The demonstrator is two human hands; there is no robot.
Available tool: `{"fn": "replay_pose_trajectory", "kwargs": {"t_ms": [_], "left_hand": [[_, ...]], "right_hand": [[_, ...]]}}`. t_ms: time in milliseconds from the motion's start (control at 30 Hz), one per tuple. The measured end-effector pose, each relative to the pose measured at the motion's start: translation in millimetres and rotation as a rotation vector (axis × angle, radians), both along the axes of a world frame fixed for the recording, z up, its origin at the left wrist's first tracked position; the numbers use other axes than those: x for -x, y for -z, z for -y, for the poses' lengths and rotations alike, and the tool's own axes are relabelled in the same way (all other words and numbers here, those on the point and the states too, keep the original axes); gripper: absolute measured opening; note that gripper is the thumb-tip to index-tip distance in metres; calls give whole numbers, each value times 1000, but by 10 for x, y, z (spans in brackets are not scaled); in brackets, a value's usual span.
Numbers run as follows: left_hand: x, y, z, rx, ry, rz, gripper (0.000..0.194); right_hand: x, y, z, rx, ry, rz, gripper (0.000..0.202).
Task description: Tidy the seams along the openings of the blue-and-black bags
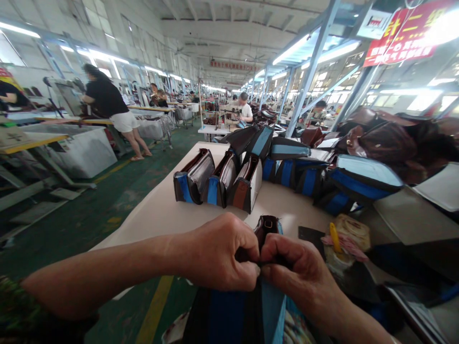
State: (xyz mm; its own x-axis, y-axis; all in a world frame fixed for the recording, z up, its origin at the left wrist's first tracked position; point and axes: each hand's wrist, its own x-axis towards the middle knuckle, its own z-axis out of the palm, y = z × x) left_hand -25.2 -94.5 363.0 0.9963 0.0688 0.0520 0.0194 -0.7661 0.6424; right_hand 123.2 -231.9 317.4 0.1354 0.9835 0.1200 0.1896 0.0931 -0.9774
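My left hand (229,255) and my right hand (292,265) meet fingertip to fingertip over a bag (225,315) close to my body. Both pinch at its upper edge; the bit between the fingers is hidden behind them. Black sides with a bright blue band and a lighter blue strip make up this bag. Its dark brown end with a small metal ring shows just beyond my hands. Further up the table (161,220) stand three similar bags in a row: two with blue bands (184,186) and one with a brown band (239,195).
More black and blue bags (308,179) are piled at the right. A yellow-handled tool (335,237) sticks up from a container beside a pink cloth. Brown bags (383,136) heap behind. People work at other tables, and one person (107,98) bends over at the left.
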Motion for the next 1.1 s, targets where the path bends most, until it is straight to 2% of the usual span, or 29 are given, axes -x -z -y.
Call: {"fn": "replay_pose_trajectory", "kwargs": {"t_ms": [67,200,267,333,433,533,600,667,800,900,1033,1100], "left_hand": [[-2,-11,7,-117,31,40,9],[56,-1,58,-489,107,190,10],[100,32,84,-633,135,242,10],[135,64,94,-690,159,275,13],[149,41,70,-593,135,258,15],[110,-84,8,-319,120,130,19],[60,-169,-37,-172,126,19,32],[3,-209,-72,-116,133,-86,38],[-94,-154,-100,-64,173,-220,28],[-123,-92,-98,47,207,-160,22],[-121,-52,-80,109,247,-30,20],[-117,-43,-68,87,242,18,19]], "right_hand": [[-6,18,9,13,16,-11,5],[5,60,22,-27,80,30,6],[24,69,19,-119,125,109,8],[38,75,19,-266,162,227,10],[27,101,43,-504,144,453,16],[-25,162,88,-666,102,734,22],[-65,205,112,-722,102,882,24],[-98,231,132,-748,82,989,25],[-134,205,201,-745,0,1141,21],[-170,170,294,-696,-13,1067,20],[-281,141,342,-497,142,609,22],[-343,72,293,-347,134,451,22]]}}
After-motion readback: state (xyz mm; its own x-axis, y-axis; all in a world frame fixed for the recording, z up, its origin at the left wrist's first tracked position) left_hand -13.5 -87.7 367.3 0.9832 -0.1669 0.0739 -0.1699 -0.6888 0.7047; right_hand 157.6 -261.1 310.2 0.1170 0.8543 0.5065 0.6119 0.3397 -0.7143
